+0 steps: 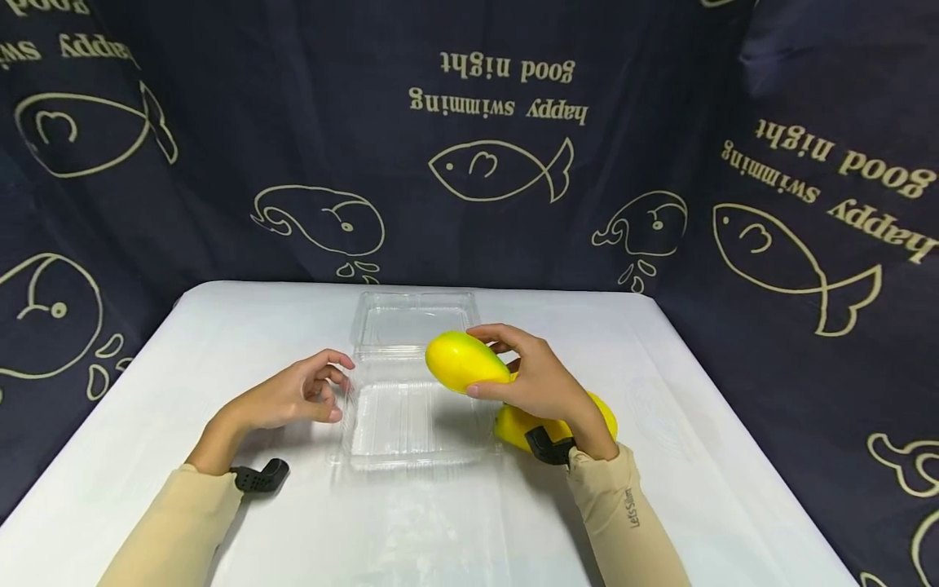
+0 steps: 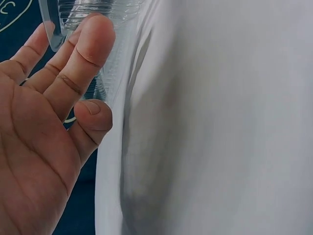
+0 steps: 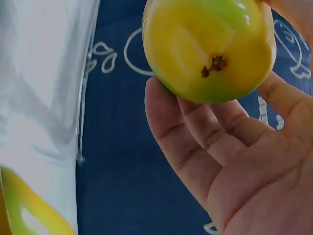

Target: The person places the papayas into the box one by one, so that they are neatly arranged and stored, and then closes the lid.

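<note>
My right hand [image 1: 539, 375] holds a yellow-green mango [image 1: 462, 360] above the right side of an opened clear plastic clamshell box [image 1: 411, 463]. In the right wrist view, the mango's brown stem end [image 3: 217, 62] faces the camera, with fingers curved under it. My left hand [image 1: 297, 395] is beside the box's left edge, fingers loosely bent and nothing gripped. From the left wrist view, its fingertips [image 2: 98, 41] are close to the clear plastic; whether they touch it I cannot tell. More yellow mango [image 1: 517, 425] shows on the table under my right wrist, partly hidden by it.
The box's lid half [image 1: 414, 297] lies folded back on the far side. A white cloth covers the table [image 1: 704, 505]. Behind it hangs a dark blue curtain [image 1: 506, 236] with fish drawings. Each wrist wears a black camera mount [image 1: 260, 477].
</note>
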A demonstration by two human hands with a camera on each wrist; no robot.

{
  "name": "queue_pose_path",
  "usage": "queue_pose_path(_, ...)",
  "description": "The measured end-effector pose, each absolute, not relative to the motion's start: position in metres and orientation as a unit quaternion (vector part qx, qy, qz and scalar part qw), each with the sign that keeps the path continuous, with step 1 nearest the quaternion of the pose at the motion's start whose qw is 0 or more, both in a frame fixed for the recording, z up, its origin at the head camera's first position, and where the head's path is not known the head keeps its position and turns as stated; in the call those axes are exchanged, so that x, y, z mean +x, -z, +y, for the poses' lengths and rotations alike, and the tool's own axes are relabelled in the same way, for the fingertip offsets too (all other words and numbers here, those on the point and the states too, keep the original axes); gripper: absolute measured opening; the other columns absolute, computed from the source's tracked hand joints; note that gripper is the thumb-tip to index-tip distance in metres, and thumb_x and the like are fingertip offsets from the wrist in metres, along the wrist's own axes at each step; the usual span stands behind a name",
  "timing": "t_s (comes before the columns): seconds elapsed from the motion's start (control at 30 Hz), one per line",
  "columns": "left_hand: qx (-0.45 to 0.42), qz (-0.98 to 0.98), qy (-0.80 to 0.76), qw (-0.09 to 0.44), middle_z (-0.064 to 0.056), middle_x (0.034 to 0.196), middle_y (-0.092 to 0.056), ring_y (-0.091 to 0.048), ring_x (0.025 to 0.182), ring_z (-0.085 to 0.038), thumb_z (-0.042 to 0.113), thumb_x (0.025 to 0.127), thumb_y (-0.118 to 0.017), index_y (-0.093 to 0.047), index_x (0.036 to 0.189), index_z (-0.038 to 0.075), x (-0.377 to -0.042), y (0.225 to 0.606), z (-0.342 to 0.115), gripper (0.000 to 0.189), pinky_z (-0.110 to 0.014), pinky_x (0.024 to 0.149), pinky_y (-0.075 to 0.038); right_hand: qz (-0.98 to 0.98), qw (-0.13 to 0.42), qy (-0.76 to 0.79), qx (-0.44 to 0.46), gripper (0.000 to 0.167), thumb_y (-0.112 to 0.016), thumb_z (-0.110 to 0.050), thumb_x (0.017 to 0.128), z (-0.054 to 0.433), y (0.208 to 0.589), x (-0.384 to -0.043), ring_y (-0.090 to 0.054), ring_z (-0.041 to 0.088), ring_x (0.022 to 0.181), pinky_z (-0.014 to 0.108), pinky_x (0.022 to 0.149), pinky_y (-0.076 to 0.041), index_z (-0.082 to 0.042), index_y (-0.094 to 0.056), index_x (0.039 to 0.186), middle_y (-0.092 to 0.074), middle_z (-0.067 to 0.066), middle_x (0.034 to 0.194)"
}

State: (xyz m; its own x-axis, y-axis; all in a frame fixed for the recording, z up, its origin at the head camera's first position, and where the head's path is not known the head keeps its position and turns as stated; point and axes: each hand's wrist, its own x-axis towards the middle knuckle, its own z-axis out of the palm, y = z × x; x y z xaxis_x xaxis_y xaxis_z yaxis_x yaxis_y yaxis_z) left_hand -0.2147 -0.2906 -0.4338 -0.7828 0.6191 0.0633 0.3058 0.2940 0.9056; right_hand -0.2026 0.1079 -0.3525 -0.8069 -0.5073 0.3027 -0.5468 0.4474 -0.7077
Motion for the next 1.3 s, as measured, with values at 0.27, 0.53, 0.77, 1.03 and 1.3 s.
queue_pose_path(0.27,0.28,0.801,-0.506,0.152,-0.026,0.121,-0.057,-0.065,0.075,-0.022,0.01,0.084,-0.08,-0.037,0.14,0.001,-0.215,0.436,-0.29,0.071,-0.029,0.072,-0.053,-0.851,0.001,-0.409,0.329,0.068,-0.089,-0.038,0.075,0.082,0.36,-0.191,-0.058,0.01,0.113,0.037,0.087,-0.054,-0.031,-0.058,0.136,-0.06,-0.019,0.132)
queue_pose_path(0.53,0.273,0.809,-0.499,0.148,-0.025,0.12,-0.059,-0.064,0.075,-0.025,0.012,0.084,-0.08,-0.038,0.14,0.002,-0.214,0.436,-0.291,0.071,-0.03,0.072,-0.053,-0.853,-0.013,-0.403,0.332,0.068,-0.09,-0.036,0.073,0.061,0.364,-0.176,-0.06,0.009,0.108,0.035,0.091,-0.051,-0.03,-0.06,0.134,-0.06,-0.019,0.132)
queue_pose_path(0.77,0.271,0.808,-0.501,0.148,-0.024,0.12,-0.058,-0.062,0.076,-0.023,0.013,0.084,-0.081,-0.038,0.14,0.004,-0.215,0.435,-0.291,0.071,-0.028,0.071,-0.052,-0.859,-0.033,-0.398,0.319,0.065,-0.089,-0.038,0.074,0.046,0.377,-0.173,-0.06,0.01,0.106,0.035,0.092,-0.05,-0.028,-0.06,0.133,-0.062,-0.017,0.129)
queue_pose_path(1.03,0.267,0.808,-0.502,0.153,-0.023,0.12,-0.058,-0.062,0.074,-0.023,0.014,0.084,-0.081,-0.039,0.14,0.005,-0.216,0.432,-0.288,0.071,-0.028,0.071,-0.052,-0.869,-0.046,-0.375,0.319,0.065,-0.087,-0.037,0.078,0.034,0.388,-0.171,-0.06,0.013,0.108,0.041,0.093,-0.051,-0.026,-0.059,0.135,-0.062,-0.011,0.131)
queue_pose_path(1.3,0.263,0.812,-0.498,0.151,-0.024,0.119,-0.058,-0.063,0.076,-0.024,0.014,0.083,-0.081,-0.039,0.14,0.004,-0.215,0.433,-0.289,0.071,-0.028,0.071,-0.053,-0.87,-0.054,-0.371,0.322,0.066,-0.087,-0.034,0.079,0.029,0.399,-0.177,-0.06,0.015,0.11,0.041,0.097,-0.051,-0.023,-0.059,0.137,-0.063,-0.007,0.132)
